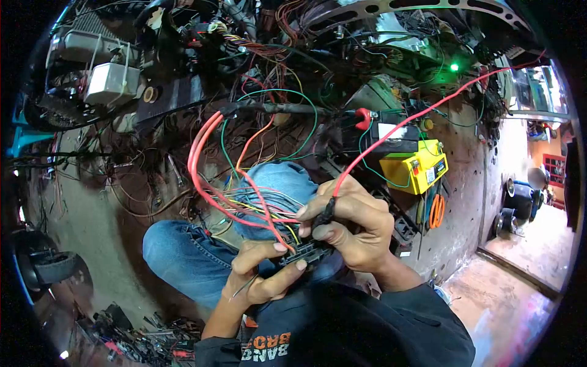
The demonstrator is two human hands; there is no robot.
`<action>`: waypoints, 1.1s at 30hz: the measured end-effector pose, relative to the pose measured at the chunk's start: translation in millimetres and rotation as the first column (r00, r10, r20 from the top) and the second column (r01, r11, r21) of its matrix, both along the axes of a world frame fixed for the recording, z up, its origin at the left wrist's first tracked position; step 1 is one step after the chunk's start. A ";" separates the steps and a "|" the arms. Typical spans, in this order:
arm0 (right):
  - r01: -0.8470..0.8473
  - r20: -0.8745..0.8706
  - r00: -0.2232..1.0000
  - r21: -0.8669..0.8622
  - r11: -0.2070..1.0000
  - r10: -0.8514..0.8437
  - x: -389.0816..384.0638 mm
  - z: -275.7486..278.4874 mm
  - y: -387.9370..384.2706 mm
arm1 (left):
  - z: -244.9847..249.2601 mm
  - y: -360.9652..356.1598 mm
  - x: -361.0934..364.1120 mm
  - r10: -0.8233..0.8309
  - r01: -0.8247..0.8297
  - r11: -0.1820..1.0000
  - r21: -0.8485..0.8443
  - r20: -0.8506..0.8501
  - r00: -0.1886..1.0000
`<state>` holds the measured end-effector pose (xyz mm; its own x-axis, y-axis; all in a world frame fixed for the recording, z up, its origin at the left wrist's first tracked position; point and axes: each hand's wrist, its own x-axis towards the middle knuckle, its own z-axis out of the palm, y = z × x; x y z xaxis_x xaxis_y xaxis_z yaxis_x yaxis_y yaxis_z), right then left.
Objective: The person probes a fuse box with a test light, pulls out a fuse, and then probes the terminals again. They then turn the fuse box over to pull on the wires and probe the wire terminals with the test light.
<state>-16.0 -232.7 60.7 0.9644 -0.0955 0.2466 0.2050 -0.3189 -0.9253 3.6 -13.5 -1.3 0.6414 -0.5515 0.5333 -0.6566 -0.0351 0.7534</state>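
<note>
My left hand (pixel 260 272) grips a black multi-wire connector (pixel 307 253) between thumb and fingers, in front of my knee. Red, yellow and other thin wires (pixel 264 205) run into its back from a taped wiring harness (pixel 275 108). In my right hand (pixel 361 223), thumb and fingers pinch the black end (pixel 326 211) of a red lead (pixel 408 117). That end is right at the connector, and its tip is hidden by my fingers. The red lead rises to the upper right.
A yellow battery (pixel 422 168) and a dark battery (pixel 391 136) with a red clip (pixel 364 117) stand on the right. Orange-handled pliers (pixel 436 211) lie beside them. Loose tools and parts (pixel 143 339) cover the lower-left floor. Exposed motorcycle wiring (pixel 269 49) spans the top.
</note>
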 end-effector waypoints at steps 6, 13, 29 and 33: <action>0.008 0.009 1.000 0.015 1.000 -0.008 0.6 0.5 0.5 | 0.6 0.9 -0.1 -0.014 0.014 1.000 0.000 -0.027 1.000; 0.136 -0.125 0.986 0.253 0.958 -0.107 -5.9 1.7 10.8 | 2.1 -1.0 -0.5 0.005 -0.006 1.000 -0.025 -0.024 1.000; 0.018 0.003 1.000 0.049 0.999 -0.018 -1.7 -3.4 3.3 | 0.8 -3.6 1.7 -0.017 0.015 0.997 -0.071 -0.030 0.999; 0.029 -0.016 0.999 0.060 0.998 -0.028 -2.6 -2.6 4.6 | 3.1 -3.7 3.2 -0.025 0.023 0.998 -0.063 -0.040 0.999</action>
